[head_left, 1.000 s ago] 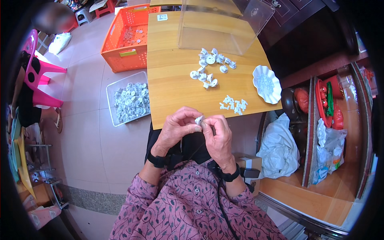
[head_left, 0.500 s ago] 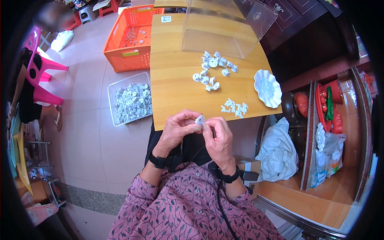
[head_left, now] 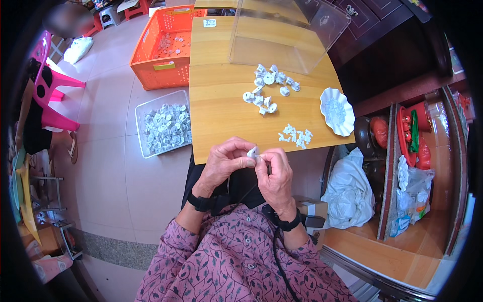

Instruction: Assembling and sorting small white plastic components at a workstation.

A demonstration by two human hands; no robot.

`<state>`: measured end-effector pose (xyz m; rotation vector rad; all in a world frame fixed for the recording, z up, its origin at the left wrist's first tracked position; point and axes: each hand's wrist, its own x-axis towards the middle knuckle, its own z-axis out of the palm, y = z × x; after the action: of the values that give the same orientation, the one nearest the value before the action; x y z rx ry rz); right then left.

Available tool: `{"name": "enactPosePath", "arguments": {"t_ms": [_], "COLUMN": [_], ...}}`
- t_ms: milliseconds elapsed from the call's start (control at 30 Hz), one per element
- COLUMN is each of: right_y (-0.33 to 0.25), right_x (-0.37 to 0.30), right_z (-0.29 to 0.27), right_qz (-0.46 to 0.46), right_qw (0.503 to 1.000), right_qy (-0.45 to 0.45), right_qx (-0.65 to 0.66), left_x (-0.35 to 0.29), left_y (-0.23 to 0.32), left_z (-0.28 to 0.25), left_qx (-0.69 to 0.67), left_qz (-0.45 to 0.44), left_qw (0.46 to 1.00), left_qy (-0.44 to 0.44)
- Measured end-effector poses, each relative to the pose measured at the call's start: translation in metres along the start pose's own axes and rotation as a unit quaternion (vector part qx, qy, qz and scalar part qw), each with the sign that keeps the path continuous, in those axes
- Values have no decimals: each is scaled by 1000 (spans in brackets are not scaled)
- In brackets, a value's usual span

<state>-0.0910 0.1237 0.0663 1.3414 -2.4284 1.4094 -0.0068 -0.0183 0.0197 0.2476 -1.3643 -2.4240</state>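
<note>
At the near edge of the table, my left hand pinches a small white plastic part between thumb and fingers. My right hand is closed against the same part from the right, thumb and forefinger pressed together. Whether a smaller piece sits between those right fingertips is hidden. Just beyond my hands lies a group of tiny white plastic pieces. Farther back is a loose cluster of round white plastic parts. A white scalloped dish at the table's right edge holds small clear pieces.
Left of the table, a clear tub full of white-grey parts stands beside an orange crate. A transparent box sits at the table's back. Shelves with a white bag flank the right; a pink stool stands far left.
The white part has tilted slightly between my fingertips. Both hands stay in nearly the same place, and the things on the table have not moved.
</note>
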Motion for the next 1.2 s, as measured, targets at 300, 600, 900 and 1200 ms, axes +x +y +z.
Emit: {"name": "enactPosePath", "arguments": {"t_ms": [300, 600, 900, 1200], "right_y": [-1, -4, -4, -2], "right_x": [-1, -1, -1, -2], "right_z": [0, 3, 2, 3], "right_qz": [-13, -7, -21, -30], "right_qw": [1000, 999, 1000, 1000], "right_qy": [-3, 28, 16, 8], "right_qx": [-10, 18, -2, 3], "left_x": [-1, -2, -3, -4], "left_y": [0, 1, 1, 0], "left_z": [2, 4, 3, 2], "left_qx": [19, 19, -5, 4], "left_qz": [8, 14, 16, 20], "left_qw": [1000, 1000, 1000, 1000], "left_qy": [-1, 4, 2, 3]}}
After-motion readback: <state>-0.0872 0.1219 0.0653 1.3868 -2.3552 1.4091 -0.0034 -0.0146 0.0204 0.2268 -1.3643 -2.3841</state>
